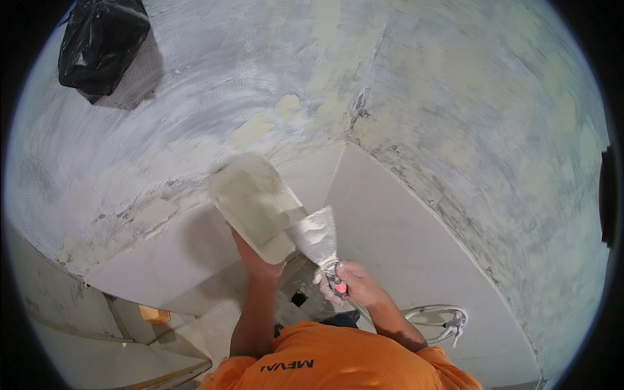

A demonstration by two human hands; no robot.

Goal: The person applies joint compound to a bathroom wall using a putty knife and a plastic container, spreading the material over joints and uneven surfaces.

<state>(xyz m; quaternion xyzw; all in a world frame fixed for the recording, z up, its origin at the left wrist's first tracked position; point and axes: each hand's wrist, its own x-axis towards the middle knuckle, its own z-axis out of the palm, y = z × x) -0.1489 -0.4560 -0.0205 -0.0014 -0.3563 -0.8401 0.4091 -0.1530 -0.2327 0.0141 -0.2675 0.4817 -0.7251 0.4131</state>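
Note:
My left hand (259, 261) supports a pale, long mud pan (278, 249) from below, its fingers largely hidden beneath it. The pan is tilted in front of the wall, and a light putty-like smear coats its inside. In my right hand (356, 283) is a wide putty knife (314, 233), gripped by its dark and red handle. White compound lies on the blade, which is at the right edge of the pan; whether the two touch, I cannot tell. Some compound also sticks to my right fingers.
Two patchy, skim-coated walls (455, 97) meet in a corner above pale smooth panels (390, 214). A black plastic bag (104, 45) hangs at upper left. Low on the right is a coiled hose with a white spray head (457, 321). A yellow-orange object (155, 314) sits at lower left.

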